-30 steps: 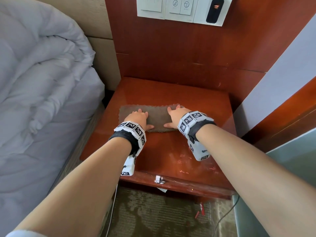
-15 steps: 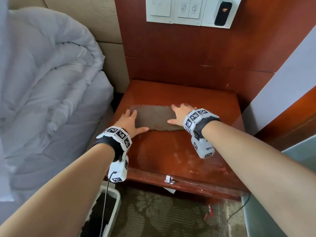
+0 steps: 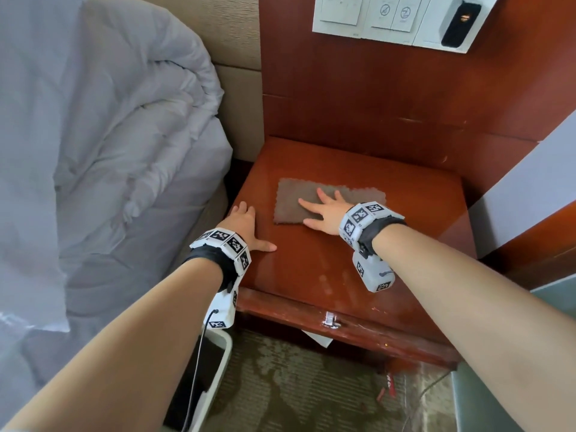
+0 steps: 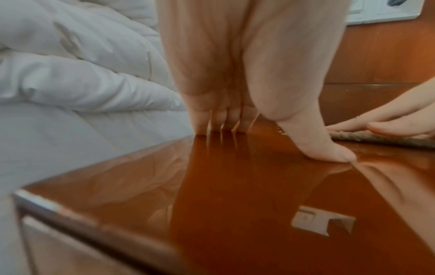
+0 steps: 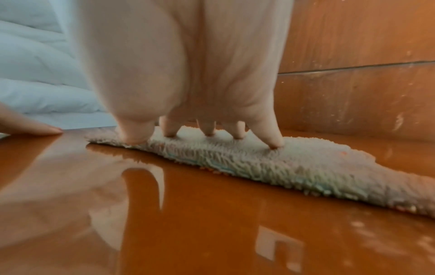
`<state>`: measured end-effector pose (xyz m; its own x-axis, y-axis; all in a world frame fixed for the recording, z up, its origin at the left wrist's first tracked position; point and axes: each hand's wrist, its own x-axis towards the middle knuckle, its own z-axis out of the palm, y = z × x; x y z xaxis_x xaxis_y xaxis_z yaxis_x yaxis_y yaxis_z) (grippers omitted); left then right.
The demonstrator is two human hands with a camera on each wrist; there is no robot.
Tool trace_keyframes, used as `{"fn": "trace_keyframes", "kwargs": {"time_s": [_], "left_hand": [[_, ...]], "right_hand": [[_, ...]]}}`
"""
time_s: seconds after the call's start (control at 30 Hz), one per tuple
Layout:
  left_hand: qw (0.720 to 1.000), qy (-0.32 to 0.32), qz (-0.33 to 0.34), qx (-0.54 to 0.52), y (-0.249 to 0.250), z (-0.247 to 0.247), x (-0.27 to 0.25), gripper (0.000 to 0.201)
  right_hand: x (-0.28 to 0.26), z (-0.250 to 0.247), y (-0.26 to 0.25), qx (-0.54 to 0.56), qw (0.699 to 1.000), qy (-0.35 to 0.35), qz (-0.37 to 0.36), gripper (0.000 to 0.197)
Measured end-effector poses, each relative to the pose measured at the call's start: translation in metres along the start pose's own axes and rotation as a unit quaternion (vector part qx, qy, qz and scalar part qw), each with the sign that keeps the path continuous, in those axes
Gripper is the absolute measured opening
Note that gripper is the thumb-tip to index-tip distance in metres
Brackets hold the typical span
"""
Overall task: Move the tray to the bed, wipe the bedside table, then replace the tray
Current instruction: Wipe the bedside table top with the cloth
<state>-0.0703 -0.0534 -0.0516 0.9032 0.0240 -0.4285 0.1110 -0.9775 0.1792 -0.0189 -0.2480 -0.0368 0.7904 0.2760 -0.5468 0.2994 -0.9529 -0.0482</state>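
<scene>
The cloth lies flat on the bedside table, toward the back and a little left of the middle, with the right hand spread on top of it, 4 fingers and the thumb pressing down on the cloth. The left hand rests flat on the table's bare top just left of the cloth, near the left edge and apart from the cloth. The bed with its bunched duvet stands to the left of the table, a switch panel is on the wall behind and above it, and a bin sits on the floor below the table's front left corner.
</scene>
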Motion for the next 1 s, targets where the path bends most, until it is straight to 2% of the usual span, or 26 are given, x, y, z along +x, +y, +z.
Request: {"fn": "trace_keyframes", "kwargs": {"time_s": [0.23, 0.37, 0.73, 1.0], "left_hand": [[0.999, -0.024, 0.002, 0.022, 0.0, -0.001, 0.0, 0.112], [0.999, -0.033, 0.003, 0.03, 0.001, -0.003, 0.002, 0.114], [0.998, -0.035, 0.007, 0.05, 0.003, -0.008, 0.004, 0.118], [0.998, -0.039, 0.007, 0.054, 0.004, -0.008, 0.004, 0.116]], "right_hand": [[0.001, -0.005, 0.02, 0.019, 0.997, 0.005, 0.074, 0.052], [-0.001, -0.013, 0.015, -0.008, 0.998, 0.015, 0.064, 0.048], [-0.011, 0.001, 0.008, -0.063, 0.998, -0.016, -0.003, 0.063], [0.001, -0.007, 0.006, -0.044, 0.999, 0.008, 0.021, 0.061]]}}
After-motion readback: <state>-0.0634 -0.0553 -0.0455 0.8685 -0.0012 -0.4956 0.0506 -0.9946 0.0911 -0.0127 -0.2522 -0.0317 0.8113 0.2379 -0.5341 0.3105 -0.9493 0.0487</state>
